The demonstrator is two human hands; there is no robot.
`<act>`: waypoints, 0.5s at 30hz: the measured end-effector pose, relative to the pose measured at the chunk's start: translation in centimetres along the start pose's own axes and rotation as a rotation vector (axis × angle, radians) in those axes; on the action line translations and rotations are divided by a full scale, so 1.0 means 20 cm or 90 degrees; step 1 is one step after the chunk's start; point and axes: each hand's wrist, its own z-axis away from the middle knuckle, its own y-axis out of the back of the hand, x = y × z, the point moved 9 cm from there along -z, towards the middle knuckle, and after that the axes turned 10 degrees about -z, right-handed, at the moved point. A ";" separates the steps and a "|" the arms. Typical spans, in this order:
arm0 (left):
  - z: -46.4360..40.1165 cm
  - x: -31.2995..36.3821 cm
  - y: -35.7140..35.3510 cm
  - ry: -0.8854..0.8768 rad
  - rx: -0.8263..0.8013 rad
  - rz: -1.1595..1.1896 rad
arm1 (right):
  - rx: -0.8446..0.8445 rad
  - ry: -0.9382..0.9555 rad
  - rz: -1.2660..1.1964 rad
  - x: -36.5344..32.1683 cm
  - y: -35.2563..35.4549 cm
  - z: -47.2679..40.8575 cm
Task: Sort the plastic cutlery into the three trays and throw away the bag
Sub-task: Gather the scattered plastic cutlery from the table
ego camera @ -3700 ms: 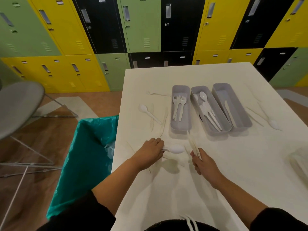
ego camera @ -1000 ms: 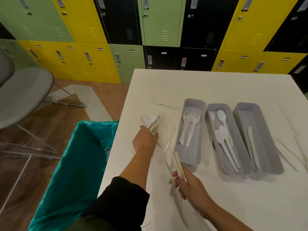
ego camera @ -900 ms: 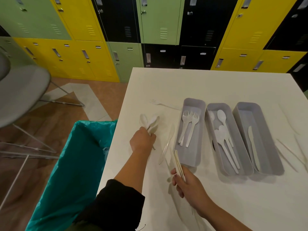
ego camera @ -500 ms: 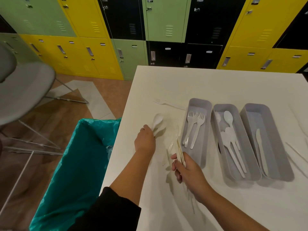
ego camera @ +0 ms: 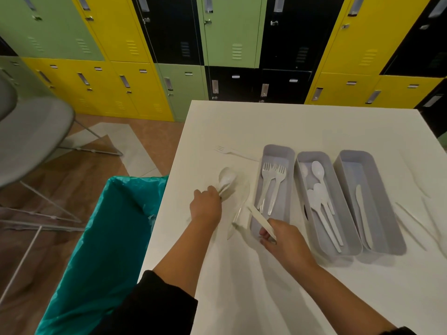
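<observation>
Three grey trays stand side by side on the white table (ego camera: 266,286): the left tray (ego camera: 278,151) holds forks, the middle tray (ego camera: 336,233) spoons, the right tray (ego camera: 377,213) one knife. My left hand (ego camera: 205,206) grips white spoons (ego camera: 226,178) by their handles, bowls pointing away, left of the trays. My right hand (ego camera: 285,240) holds a bundle of white knives (ego camera: 260,218) near the left tray's front end. A loose knife (ego camera: 238,211) lies between my hands. One fork (ego camera: 232,152) lies beyond the spoons.
A bin lined with a teal bag (ego camera: 104,250) stands against the table's left edge. More loose cutlery (ego camera: 416,218) lies right of the trays. A grey chair (ego camera: 29,136) stands on the floor at left; coloured lockers (ego camera: 232,44) line the back wall.
My left hand picked up a second spoon beside the first and now holds them together, lifted slightly. My right hand has moved forward with its knives toward the left tray's front end.
</observation>
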 end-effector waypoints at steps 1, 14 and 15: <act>0.01 0.00 0.00 0.013 -0.005 0.032 | 0.001 0.004 0.018 0.00 0.00 0.00; 0.13 0.18 -0.06 -0.005 0.007 0.094 | -0.015 -0.030 0.033 0.07 0.10 0.03; 0.13 0.19 -0.07 -0.008 0.007 0.080 | -0.016 -0.029 0.025 0.08 0.10 0.04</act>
